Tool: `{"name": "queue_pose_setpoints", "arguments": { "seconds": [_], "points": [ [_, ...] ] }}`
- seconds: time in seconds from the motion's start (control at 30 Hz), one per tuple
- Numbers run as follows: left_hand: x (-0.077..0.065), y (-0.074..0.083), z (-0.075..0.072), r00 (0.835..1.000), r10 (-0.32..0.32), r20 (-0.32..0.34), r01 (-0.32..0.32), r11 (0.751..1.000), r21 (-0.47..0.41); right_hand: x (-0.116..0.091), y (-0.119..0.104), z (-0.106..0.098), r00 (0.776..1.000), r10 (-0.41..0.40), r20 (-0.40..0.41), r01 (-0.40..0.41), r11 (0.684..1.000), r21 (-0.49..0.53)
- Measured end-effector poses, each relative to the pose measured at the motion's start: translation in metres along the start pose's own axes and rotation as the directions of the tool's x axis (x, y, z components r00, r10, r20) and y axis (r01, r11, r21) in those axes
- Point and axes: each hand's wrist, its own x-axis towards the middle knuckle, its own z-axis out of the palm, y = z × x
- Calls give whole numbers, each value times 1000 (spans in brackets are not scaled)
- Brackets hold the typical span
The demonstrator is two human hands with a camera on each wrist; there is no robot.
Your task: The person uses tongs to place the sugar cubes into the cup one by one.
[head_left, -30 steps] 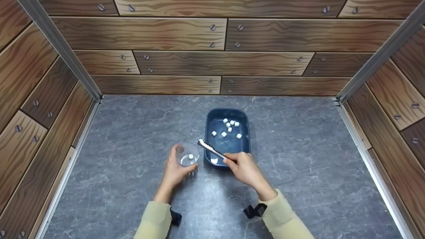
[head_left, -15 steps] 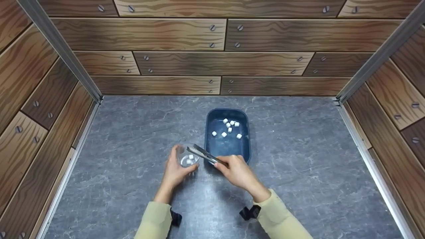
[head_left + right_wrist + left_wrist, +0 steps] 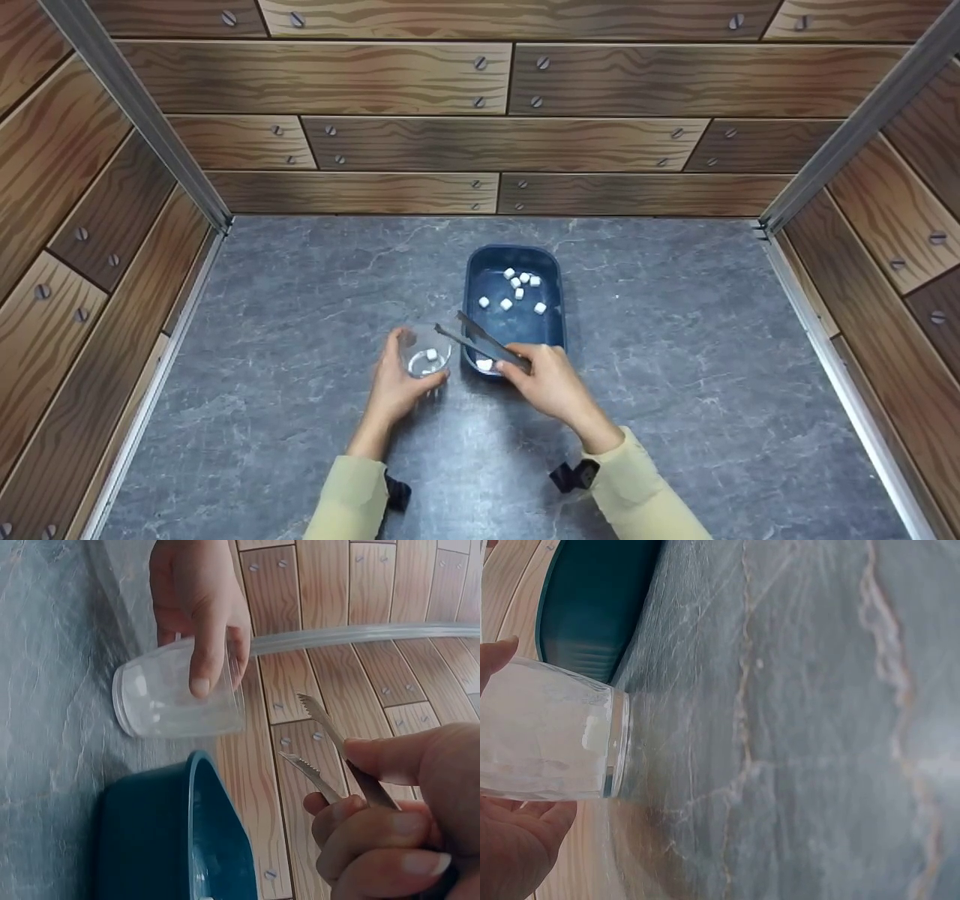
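My left hand (image 3: 401, 382) holds a clear cup (image 3: 424, 346) around its side, thumb toward the near rim. Through its wall shows a white cube (image 3: 431, 354); whether more lie under it I cannot tell. In the left wrist view the cup (image 3: 551, 731) has its base at the grey surface. My right hand (image 3: 551, 382) grips metal tongs (image 3: 491, 345) between thumb and fingers. Their serrated tips stand apart with nothing between them, as the right wrist view shows at the tongs (image 3: 324, 727). They hang over the left rim of a blue container (image 3: 563, 322), right of the cup.
Several white cubes (image 3: 519, 293) lie loose in the container, mostly toward its far half. A white patch (image 3: 484, 364) shows at its near left corner. Wood-patterned walls (image 3: 360, 142) with metal corner strips surround the grey marbled surface (image 3: 675, 360).
The tongs came left over the cup, then drew back right toward the container, their tips now spread wider. My left hand and the cup stayed in place.
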Motion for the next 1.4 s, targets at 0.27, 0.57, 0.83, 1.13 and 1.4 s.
{"name": "queue_pose_setpoints", "arguments": {
  "seconds": [0.27,0.57,0.83,1.13,1.4],
  "points": [
    [-1,2,0,1000,-13,4,13,1000,7,3,13,-13,991,117,-68,-119,992,-30],
    [-1,3,-1,999,-39,24,39,999,8,11,24,-25,979,192,-74,-199,974,-104],
    [-2,1,0,1000,-21,9,21,1000,-5,24,32,-36,975,217,-45,-222,955,-199],
    [-2,2,-1,1000,-16,2,16,1000,-1,42,40,-42,967,253,-23,-248,925,-288],
    [-2,2,-1,1000,-22,12,21,1000,10,55,42,-44,954,300,-13,-285,894,-345]
  ]
}}
